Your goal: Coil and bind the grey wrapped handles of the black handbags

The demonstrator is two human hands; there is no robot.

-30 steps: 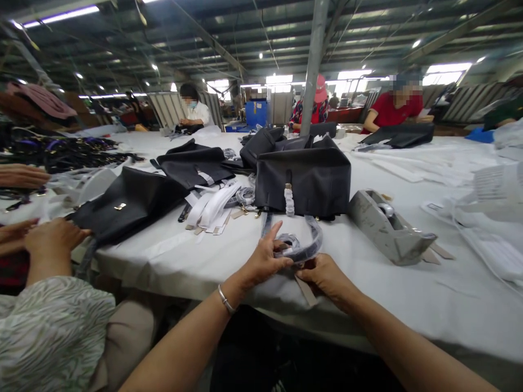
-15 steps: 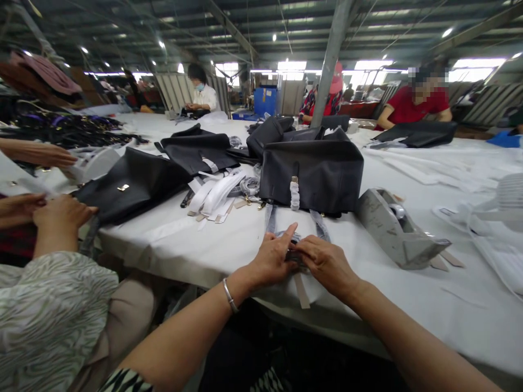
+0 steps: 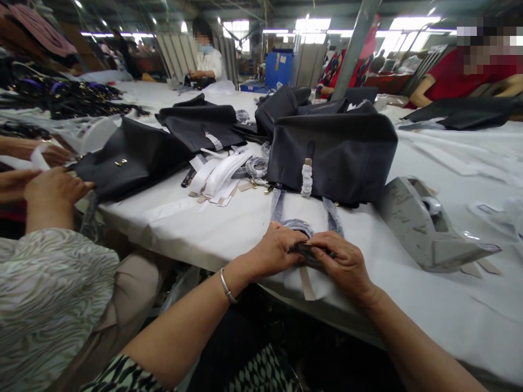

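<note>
Near the table's front edge, my left hand (image 3: 274,249) and my right hand (image 3: 342,262) pinch a short dark strap (image 3: 307,249) from either side. My fingers cover most of it. Behind them lies a coil of plastic-wrapped strap (image 3: 297,224). Two wrapped handle straps (image 3: 334,216) run from there up to a black handbag (image 3: 347,158) that faces me. White wrapping covers its front tab (image 3: 306,179) below a gold-coloured clasp. A narrow beige strip (image 3: 306,284) lies on the tabletop under my hands.
A grey tape dispenser (image 3: 425,234) stands to the right. White strips (image 3: 223,177) and more black bags (image 3: 200,125) lie left and behind. At far left, a co-worker's hands (image 3: 57,188) touch another black bag (image 3: 131,163). Other people sit across the white table (image 3: 183,234).
My left index finger, raised before, is now bent down onto the dark strap. My right hand has shifted slightly right, and more of the strap shows. The view has tilted down and moved closer.
</note>
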